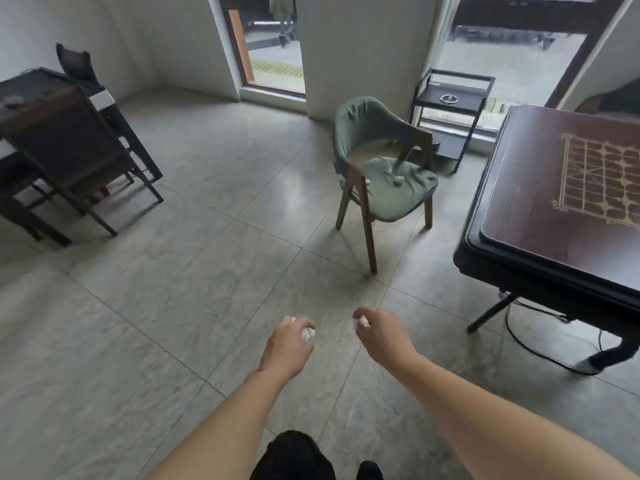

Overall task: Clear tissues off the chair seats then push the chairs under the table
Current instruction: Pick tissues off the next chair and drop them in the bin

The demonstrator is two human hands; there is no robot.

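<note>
A green cushioned chair (381, 161) with wooden legs stands on the tiled floor, left of the dark table (540, 244) and apart from it. Small crumpled white tissues (398, 180) lie on its seat. My left hand (289, 344) is held out low over the floor, closed around a crumpled white tissue (307, 335). My right hand (384, 332) is beside it, closed around another white tissue (363, 321). Both hands are well short of the chair.
A dark wooden chair (69, 154) stands at a dark table (31, 88) at the far left. A black metal side cart (450, 109) holding an ashtray stands behind the green chair. A cable (540, 348) runs on the floor under the right table. Doorways open at the back.
</note>
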